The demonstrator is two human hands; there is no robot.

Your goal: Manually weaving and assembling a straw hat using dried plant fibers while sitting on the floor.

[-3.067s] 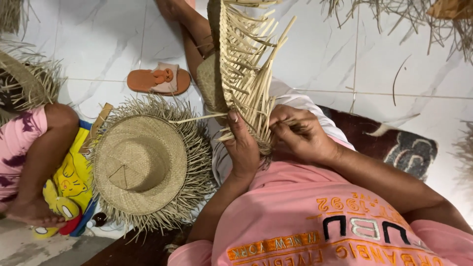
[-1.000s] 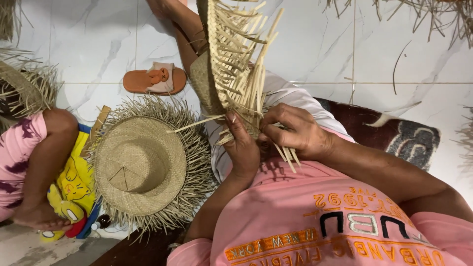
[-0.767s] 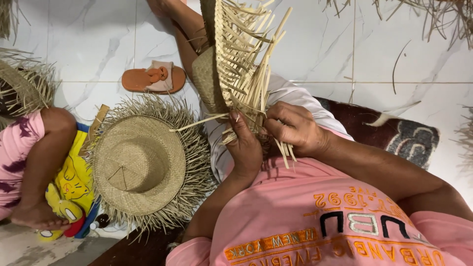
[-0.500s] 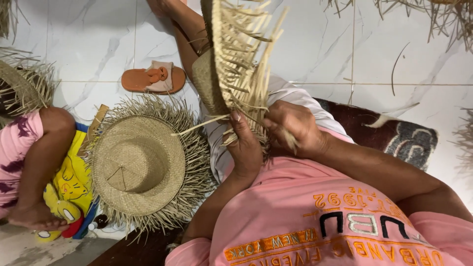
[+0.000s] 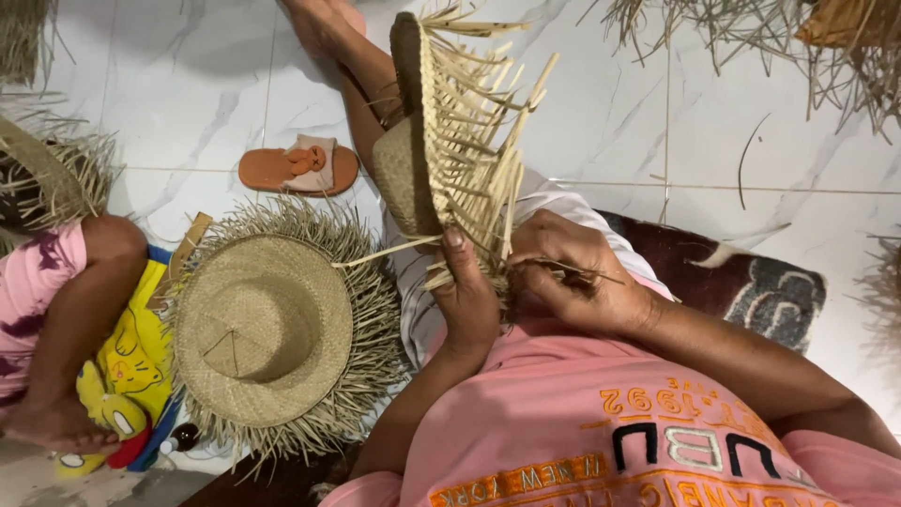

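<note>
no packages, labels, signs or screens in view

White marble-look tiled floor point(image 5: 188, 84) with thin grout lines, filling the frame. At about nine o'clock, flat on the tiles, a finished straw hat point(image 5: 272, 329) with a frayed, untrimmed brim. Just above it, toward eleven o'clock, a single orange sandal point(image 5: 296, 169), well apart from the hat's crown. Partly tucked under the hat's left edge, a yellow cartoon-print mat point(image 5: 122, 361), at eight o'clock. At three o'clock, a dark patterned rug point(image 5: 751, 291) lying on the tiles. Toward one o'clock, loose dry straw strands point(image 5: 751, 33) scattered in a heap; one curved stray strand point(image 5: 746, 160) below them.
</note>
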